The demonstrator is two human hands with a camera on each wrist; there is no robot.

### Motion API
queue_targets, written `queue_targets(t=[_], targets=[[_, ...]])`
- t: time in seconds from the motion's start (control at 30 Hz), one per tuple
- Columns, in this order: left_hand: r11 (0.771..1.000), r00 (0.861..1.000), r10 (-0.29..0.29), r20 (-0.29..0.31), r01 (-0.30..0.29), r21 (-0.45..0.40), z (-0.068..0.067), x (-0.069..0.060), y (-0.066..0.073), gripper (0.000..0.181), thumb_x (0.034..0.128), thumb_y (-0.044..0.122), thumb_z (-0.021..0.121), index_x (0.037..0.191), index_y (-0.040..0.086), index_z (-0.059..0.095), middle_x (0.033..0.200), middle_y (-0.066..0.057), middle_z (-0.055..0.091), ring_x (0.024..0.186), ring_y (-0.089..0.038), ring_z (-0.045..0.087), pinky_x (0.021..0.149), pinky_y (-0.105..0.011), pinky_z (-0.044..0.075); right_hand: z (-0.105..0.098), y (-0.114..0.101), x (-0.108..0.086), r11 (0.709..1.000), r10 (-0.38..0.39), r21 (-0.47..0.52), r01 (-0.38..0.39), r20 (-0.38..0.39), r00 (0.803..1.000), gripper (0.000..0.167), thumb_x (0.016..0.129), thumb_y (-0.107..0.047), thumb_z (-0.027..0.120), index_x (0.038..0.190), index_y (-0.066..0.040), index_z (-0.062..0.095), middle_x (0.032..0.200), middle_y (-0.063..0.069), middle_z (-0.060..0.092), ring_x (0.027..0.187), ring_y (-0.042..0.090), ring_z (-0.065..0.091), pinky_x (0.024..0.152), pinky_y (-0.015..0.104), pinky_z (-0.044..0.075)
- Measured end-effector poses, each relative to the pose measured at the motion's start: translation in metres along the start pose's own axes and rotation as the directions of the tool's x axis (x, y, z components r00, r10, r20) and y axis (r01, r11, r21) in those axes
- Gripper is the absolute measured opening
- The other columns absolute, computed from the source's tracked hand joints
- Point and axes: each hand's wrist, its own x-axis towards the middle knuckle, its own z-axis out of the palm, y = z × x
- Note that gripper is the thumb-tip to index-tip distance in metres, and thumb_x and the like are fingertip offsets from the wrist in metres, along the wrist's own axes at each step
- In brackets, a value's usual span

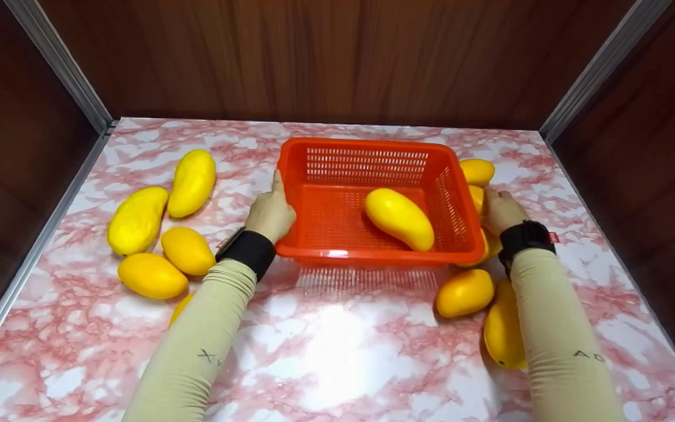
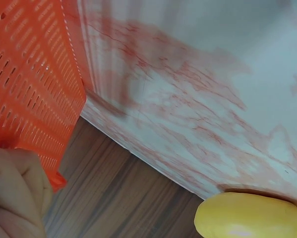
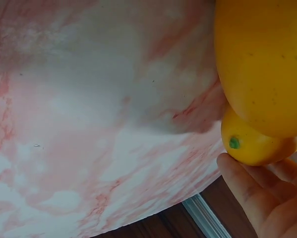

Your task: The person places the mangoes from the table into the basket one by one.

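Observation:
A red plastic basket (image 1: 337,254) with slotted walls holds one yellow mango (image 1: 399,219). My left hand (image 1: 271,214) grips its left rim, index finger stretched along the edge; the left wrist view shows the curled fingers of that hand (image 2: 14,191) against the basket wall (image 2: 29,84). Beyond the basket's right side, my right hand (image 1: 504,211) is beside a mango (image 1: 477,197) partly hidden by the rim. In the right wrist view its extended fingers (image 3: 247,191) touch a mango with a green stem end (image 3: 257,145), and a larger mango (image 3: 267,64) is nearer the camera.
Several mangoes (image 1: 138,220) lie on the marbled table (image 1: 290,363) at the left, one partly under my left sleeve. More (image 1: 465,293) lie along the basket's right side and by my right forearm. Brown wood-grain panels (image 1: 337,58) stand around the table's back and sides.

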Motion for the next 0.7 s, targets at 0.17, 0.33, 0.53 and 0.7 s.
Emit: queue_targets(t=[0.17,0.33,0.53,0.7], targets=[[1.0,1.0,0.001,-0.011,-0.002,-0.006,0.001,-0.001,0.0,0.075,0.0914,0.005,0.045,0.157,-0.003,0.009,0.096,-0.029,0.067,0.09,-0.04,0.066,0.083,-0.048,0.051,0.002,0.003,0.001,1.0,0.006,0.024,-0.006,-0.006,1.0,0.076,0.086,-0.014,0.064,0.145,0.015,0.026,0.125,0.048,0.045,0.116,0.059,0.047,0.103,0.064,0.037],[1.0,1.0,-0.024,0.001,0.024,-0.015,0.002,0.0,0.002,0.075,0.0927,0.006,0.045,0.158,-0.001,0.007,0.097,-0.027,0.067,0.09,-0.039,0.066,0.085,-0.048,0.051,0.002,0.005,0.002,0.998,0.021,0.055,-0.021,0.009,1.0,0.075,0.087,-0.015,0.064,0.146,0.013,0.027,0.127,0.047,0.046,0.119,0.058,0.046,0.104,0.064,0.036],[0.999,0.999,-0.032,0.009,0.032,-0.02,0.001,0.0,0.002,0.075,0.0933,0.007,0.044,0.158,0.001,0.007,0.098,-0.026,0.067,0.092,-0.038,0.066,0.085,-0.047,0.051,-0.004,0.005,0.001,0.996,0.045,0.07,-0.049,0.066,0.997,0.073,0.089,-0.02,0.063,0.146,0.01,0.028,0.131,0.044,0.044,0.122,0.057,0.045,0.104,0.064,0.035],[1.0,1.0,-0.025,0.004,0.025,-0.014,0.002,0.0,0.001,0.076,0.0926,0.006,0.045,0.158,0.001,0.007,0.096,-0.027,0.067,0.09,-0.039,0.066,0.084,-0.048,0.051,-0.008,0.006,0.001,0.996,0.047,0.068,-0.052,0.084,0.995,0.072,0.089,-0.025,0.065,0.143,0.01,0.032,0.127,0.041,0.049,0.118,0.055,0.048,0.101,0.064,0.037]])
